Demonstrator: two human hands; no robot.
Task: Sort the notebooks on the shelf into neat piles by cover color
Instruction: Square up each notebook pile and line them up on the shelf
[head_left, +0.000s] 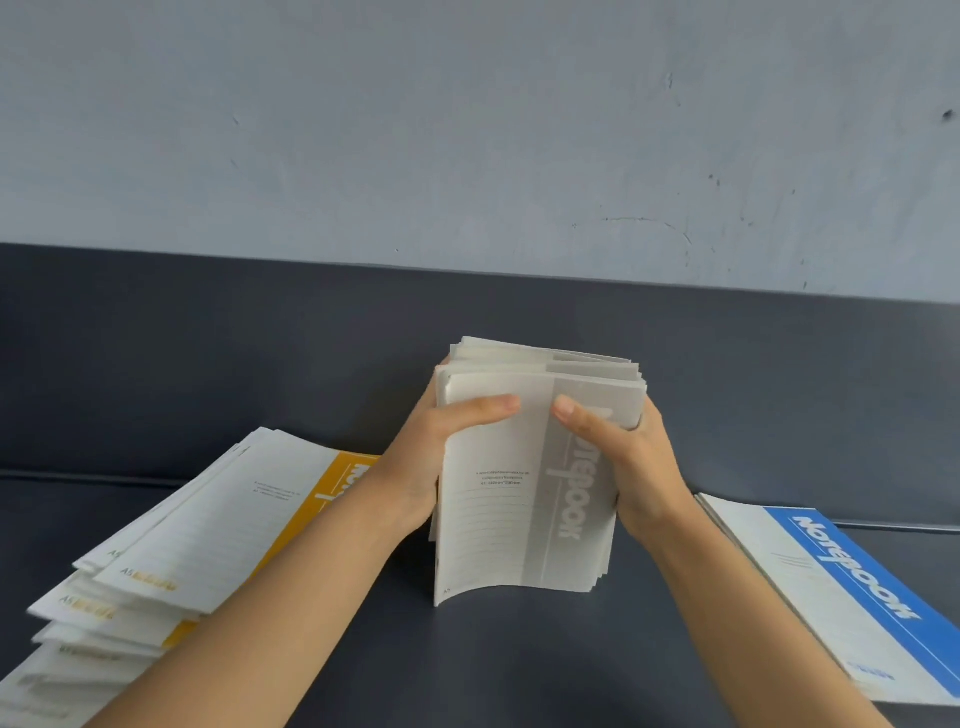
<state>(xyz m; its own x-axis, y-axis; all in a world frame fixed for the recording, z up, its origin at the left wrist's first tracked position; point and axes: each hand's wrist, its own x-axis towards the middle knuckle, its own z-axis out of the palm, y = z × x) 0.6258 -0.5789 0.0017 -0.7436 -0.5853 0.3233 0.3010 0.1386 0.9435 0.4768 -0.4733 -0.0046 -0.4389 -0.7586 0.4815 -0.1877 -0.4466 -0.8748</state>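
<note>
A stack of grey-covered notebooks (519, 509) stands upright on its lower edge on the dark shelf (493, 660), front cover facing me. My left hand (431, 457) grips its left side, thumb across the cover. On the other side, my right hand (628, 462) grips the right edge with its thumb on the grey stripe. To the left lies a slanted, uneven pile of yellow-covered notebooks (208, 525). At the right lies a blue-covered notebook pile (852, 592), flat on the shelf.
A dark back panel (208, 353) rises behind the shelf, with a pale grey wall (467, 130) above it. The yellow pile runs off the lower left of the view, and the blue pile reaches the right edge.
</note>
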